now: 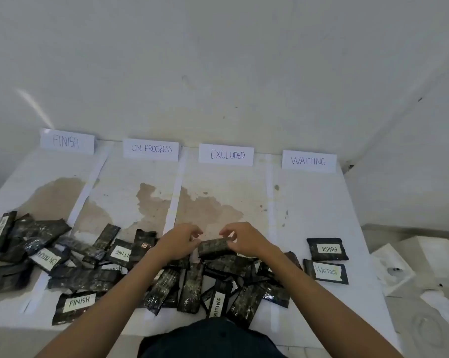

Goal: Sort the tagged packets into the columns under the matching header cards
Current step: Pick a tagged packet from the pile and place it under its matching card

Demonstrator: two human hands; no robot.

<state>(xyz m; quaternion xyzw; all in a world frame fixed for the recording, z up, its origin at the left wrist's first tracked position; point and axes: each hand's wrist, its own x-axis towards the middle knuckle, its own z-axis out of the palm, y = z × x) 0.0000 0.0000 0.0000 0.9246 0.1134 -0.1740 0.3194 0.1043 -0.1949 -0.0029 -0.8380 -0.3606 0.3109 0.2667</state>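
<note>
Four white header cards stand along the wall: FINISH [67, 141], ON PROGRESS [151, 149], EXCLUDED [226, 155] and WAITING [308, 161]. Several dark packets lie heaped across the near part of the sheet [316, 202]. My left hand [178, 241] and my right hand [244, 239] hold one dark packet [214, 246] between them at its two ends, above the heap in the EXCLUDED column; its tag is not visible. In the WAITING column lie a packet tagged FINISH [327, 249] and one tagged WAITING [326, 271]. Another FINISH packet [75, 304] lies near left.
White paper strips [174, 195] divide the sheet into columns; the far halves of the columns hold no packets. White boxes and scraps [409, 267] lie on the floor to the right. The wall stands right behind the cards.
</note>
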